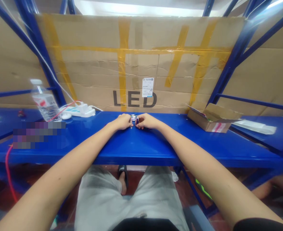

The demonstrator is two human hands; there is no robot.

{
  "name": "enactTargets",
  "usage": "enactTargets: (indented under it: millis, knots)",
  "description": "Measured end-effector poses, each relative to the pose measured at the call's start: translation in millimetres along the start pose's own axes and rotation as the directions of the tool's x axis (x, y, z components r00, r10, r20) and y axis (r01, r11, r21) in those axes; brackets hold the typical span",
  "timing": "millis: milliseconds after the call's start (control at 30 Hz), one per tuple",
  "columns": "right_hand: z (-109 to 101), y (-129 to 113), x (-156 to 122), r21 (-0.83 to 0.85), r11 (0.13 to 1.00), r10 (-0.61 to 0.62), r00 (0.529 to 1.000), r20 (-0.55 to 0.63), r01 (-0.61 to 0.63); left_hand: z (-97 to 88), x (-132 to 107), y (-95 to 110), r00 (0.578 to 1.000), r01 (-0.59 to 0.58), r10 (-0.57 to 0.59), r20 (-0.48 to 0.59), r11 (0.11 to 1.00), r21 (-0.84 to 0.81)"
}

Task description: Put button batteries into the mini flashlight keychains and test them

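My left hand (pixel 125 122) rests on the blue table (pixel 136 144) with its fingers curled. A tiny shiny spot shows under its fingertips, but what it holds, if anything, I cannot make out. Close beside it, my right hand (pixel 147 122) pinches a small dark purple-blue cylinder (pixel 137 120) between thumb and fingers, held roughly upright. Several small silvery pieces (pixel 134 116) lie in a cluster just behind the gap between both hands, too small to name. A bit of something reddish peeks out by the right hand's edge.
An open cardboard box (pixel 215 120) stands at the right, with a white packet (pixel 256 126) beyond it. At the left are a water bottle (pixel 45 102), a white power strip (pixel 77 110) and a red cable (pixel 9 170). A large cardboard sheet (pixel 93 73) walls the back.
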State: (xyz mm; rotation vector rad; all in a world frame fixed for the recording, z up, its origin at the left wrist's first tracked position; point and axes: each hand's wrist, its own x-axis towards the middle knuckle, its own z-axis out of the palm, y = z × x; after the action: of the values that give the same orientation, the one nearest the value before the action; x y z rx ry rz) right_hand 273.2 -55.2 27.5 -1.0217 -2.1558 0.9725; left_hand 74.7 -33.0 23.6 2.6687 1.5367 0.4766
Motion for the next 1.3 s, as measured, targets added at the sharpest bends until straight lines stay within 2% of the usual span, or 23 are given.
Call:
enactTargets:
  millis: [133, 333, 500, 667, 800, 933, 1000, 1167, 1300]
  knots:
    - [-1.1, 1.7, 0.7, -0.023, 1.0, -0.002, 1.0, 0.007, 0.002, 1.8, -1.8, -2.8, 0.993, -0.082, 0.084, -0.085, 0.996, 0.023]
    - [0.4, -0.9, -0.1, -0.032, 0.999, 0.006, 1.0, -0.002, -0.006, -3.3, -9.1, 0.1, 0.981, -0.178, 0.185, -0.058, 0.978, 0.107]
    - [-2.6, 4.3, 1.0, -0.15, 0.989, -0.01, 0.999, -0.037, 0.004, -7.0, -13.5, 2.8, 0.974, -0.224, 0.225, -0.031, 0.974, 0.015]
    - [-6.2, 14.5, 5.5, -0.205, 0.978, -0.037, 0.999, -0.037, 0.028, -2.3, -10.2, -6.4, 0.972, -0.229, 0.229, -0.045, 0.973, 0.005]
    - [-6.1, 12.5, 4.8, -0.201, 0.98, -0.019, 0.999, -0.038, 0.011, 1.8, -6.0, -11.3, 0.973, -0.224, 0.223, -0.054, 0.975, 0.004]
    - [-5.6, 8.7, 2.9, -0.198, 0.98, -0.003, 0.999, -0.037, -0.005, -4.1, -8.1, -7.5, 0.976, -0.211, 0.213, -0.055, 0.977, 0.03]
    - [-5.4, 8.3, 2.8, -0.195, 0.981, -0.003, 0.999, -0.05, -0.007, -10.5, -12.4, -2.9, 0.96, -0.263, 0.263, -0.1, 0.965, 0.011]
    - [-5.0, 8.0, 3.3, -0.117, 0.993, 0.028, 0.998, -0.057, -0.035, -19.8, -23.3, 9.7, 0.872, -0.415, 0.384, -0.303, 0.908, -0.045]
    - [-5.1, 9.8, 5.0, -0.108, 0.994, 0.025, 0.999, -0.046, -0.03, -14.8, -23.6, 11.8, 0.825, -0.494, 0.458, -0.332, 0.869, -0.029]
